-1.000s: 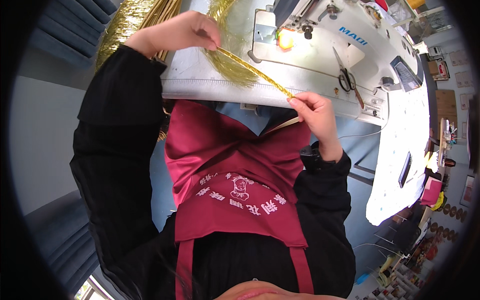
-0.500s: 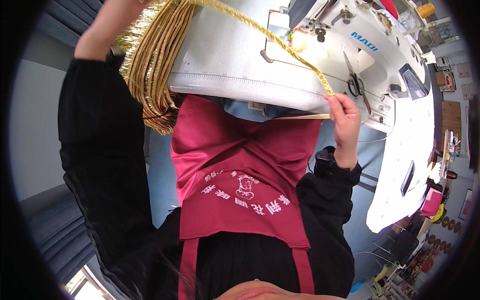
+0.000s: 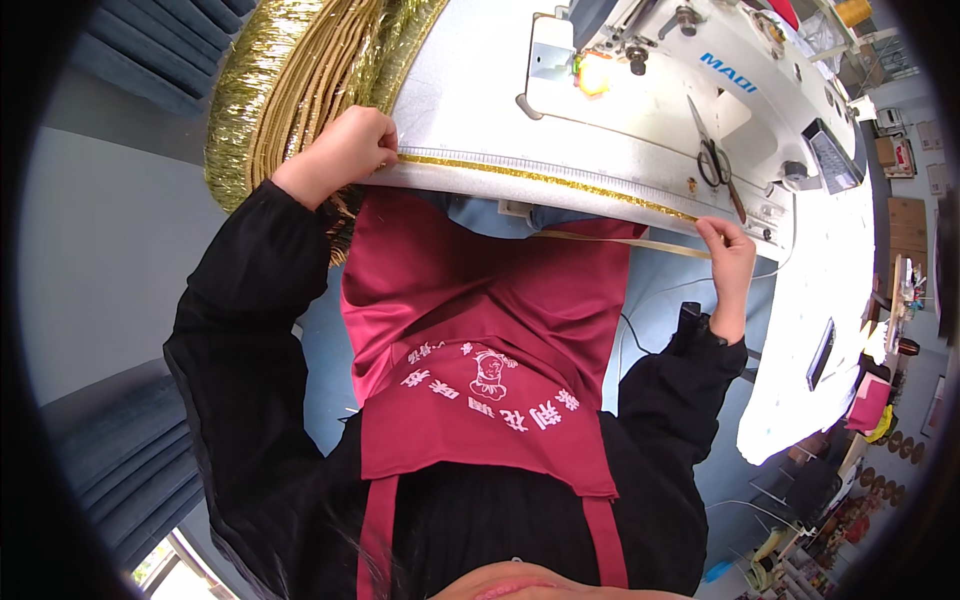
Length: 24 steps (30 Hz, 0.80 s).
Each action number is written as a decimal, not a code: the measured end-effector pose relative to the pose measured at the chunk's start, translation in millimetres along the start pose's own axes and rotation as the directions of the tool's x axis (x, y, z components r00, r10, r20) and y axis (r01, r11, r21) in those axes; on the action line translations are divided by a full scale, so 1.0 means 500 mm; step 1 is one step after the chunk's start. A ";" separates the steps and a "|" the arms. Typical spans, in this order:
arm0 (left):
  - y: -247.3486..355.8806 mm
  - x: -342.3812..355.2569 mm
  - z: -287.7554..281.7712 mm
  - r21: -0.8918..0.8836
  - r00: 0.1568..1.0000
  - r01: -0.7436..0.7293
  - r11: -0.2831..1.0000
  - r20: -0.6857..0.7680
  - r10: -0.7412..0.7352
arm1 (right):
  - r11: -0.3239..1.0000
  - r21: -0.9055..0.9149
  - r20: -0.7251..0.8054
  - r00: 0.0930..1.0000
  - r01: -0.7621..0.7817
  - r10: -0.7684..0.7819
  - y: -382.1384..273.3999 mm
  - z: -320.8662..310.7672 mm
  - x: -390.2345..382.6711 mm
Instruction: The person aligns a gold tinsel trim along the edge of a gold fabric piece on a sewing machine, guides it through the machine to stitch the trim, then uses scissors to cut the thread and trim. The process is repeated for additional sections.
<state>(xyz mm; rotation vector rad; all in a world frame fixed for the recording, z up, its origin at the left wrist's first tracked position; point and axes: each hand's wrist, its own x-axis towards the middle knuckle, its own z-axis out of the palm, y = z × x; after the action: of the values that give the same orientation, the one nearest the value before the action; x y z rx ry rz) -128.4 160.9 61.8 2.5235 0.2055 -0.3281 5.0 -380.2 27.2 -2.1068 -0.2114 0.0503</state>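
Note:
A narrow glittering gold trim (image 3: 560, 181) runs straight along the ruler scale at the front edge of the sewing machine table (image 3: 450, 110). My left hand (image 3: 350, 150) pinches its left end, beside a thick bundle of gold tinsel fringe (image 3: 300, 90) heaped at the table's left. At the other end, my right hand (image 3: 733, 258) grips the trim between thumb and fingers, just off the table's front edge. A pale flat strip (image 3: 630, 241) hangs below the table edge and reaches toward my right hand; whether the fingers hold it too, I cannot tell.
A white sewing machine (image 3: 740, 80) with a lit needle area stands at the back right. Black scissors (image 3: 713, 160) lie on its bed. Farther right are a dark phone-like device (image 3: 833, 155) and a white-covered surface (image 3: 800, 330). My dark red apron (image 3: 480, 290) is below the table.
My left hand has come down from the top left to the table's front edge. My right hand has shifted right and slightly down. The trim, formerly slanting across the table, now lies along the ruler.

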 end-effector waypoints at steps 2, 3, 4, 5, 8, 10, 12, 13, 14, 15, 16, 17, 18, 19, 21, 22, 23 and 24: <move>0.001 0.003 0.002 0.012 1.000 0.018 1.000 -0.016 -0.018 | 0.999 -0.036 -0.057 0.998 0.008 -0.010 0.021 -0.016 0.011; 0.001 0.006 0.005 0.007 0.999 0.029 1.000 -0.024 -0.029 | 0.996 -0.085 -0.079 0.997 -0.008 0.001 0.030 -0.026 0.015; 0.000 0.008 0.007 0.000 0.999 0.030 1.000 -0.020 -0.030 | 0.993 -0.112 -0.095 0.995 -0.025 0.014 0.039 -0.035 0.020; -0.001 0.011 0.009 -0.011 0.999 0.040 0.999 -0.013 -0.040 | 0.991 -0.131 -0.118 0.993 -0.040 0.025 0.048 -0.044 0.024; -0.006 0.017 0.011 0.043 0.996 -0.052 0.998 -0.064 0.055 | 0.981 -0.185 -0.169 0.985 -0.055 0.023 0.072 -0.066 0.031; -0.007 0.020 0.011 0.023 0.998 -0.041 0.999 -0.049 0.043 | 0.980 -0.191 -0.203 0.979 -0.059 0.020 0.086 -0.079 0.031; -0.006 0.023 0.011 0.103 0.996 -0.074 0.992 -0.043 0.079 | 0.973 -0.226 -0.252 0.968 -0.040 -0.018 0.103 -0.089 0.032; -0.004 0.024 0.011 0.110 0.998 -0.056 0.992 -0.036 0.061 | 0.975 -0.210 -0.253 0.967 -0.068 0.013 0.111 -0.092 0.034; -0.001 0.025 0.010 0.109 0.998 -0.050 0.993 -0.029 0.054 | 0.976 -0.200 -0.267 0.963 -0.088 0.032 0.118 -0.095 0.035; 0.001 0.026 0.009 0.110 0.999 -0.027 0.994 -0.019 0.029 | 0.979 -0.183 -0.274 0.961 -0.085 0.032 0.126 -0.096 0.036; 0.004 0.027 0.007 0.105 1.000 -0.008 0.994 -0.008 0.009 | 0.981 -0.178 -0.293 0.956 -0.072 0.017 0.133 -0.096 0.037; 0.007 0.026 0.007 0.115 1.000 -0.015 0.993 -0.016 0.017 | 0.985 -0.156 -0.299 0.954 -0.079 0.030 0.140 -0.096 0.038; 0.009 0.025 0.005 0.115 0.999 -0.030 0.993 -0.014 0.032 | 0.983 -0.156 -0.306 0.951 -0.102 0.050 0.146 -0.096 0.039; 0.012 0.024 0.005 0.120 1.000 -0.019 0.993 -0.013 0.021 | 0.982 -0.153 -0.310 0.949 -0.108 0.056 0.151 -0.094 0.041; 0.016 0.024 0.004 0.126 1.000 0.001 0.992 -0.015 0.001 | 0.984 -0.134 -0.324 0.944 -0.114 0.065 0.159 -0.092 0.045; 0.018 0.023 0.003 0.127 1.000 0.010 0.992 -0.013 -0.008 | 0.983 -0.139 -0.329 0.942 -0.118 0.067 0.162 -0.092 0.046; 0.020 0.023 0.003 0.129 1.000 0.019 0.991 -0.012 -0.018 | 0.982 -0.145 -0.334 0.940 -0.121 0.067 0.165 -0.091 0.048; 0.021 0.023 0.003 0.126 1.000 0.019 0.992 -0.013 -0.017 | 0.979 -0.157 -0.342 0.937 -0.127 0.067 0.167 -0.090 0.050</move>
<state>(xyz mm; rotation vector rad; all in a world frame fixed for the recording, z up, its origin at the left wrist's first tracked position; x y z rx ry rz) -115.4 152.1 62.9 2.6500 0.2187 -0.3432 46.0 -456.0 -19.3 -2.2619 0.0976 -0.2779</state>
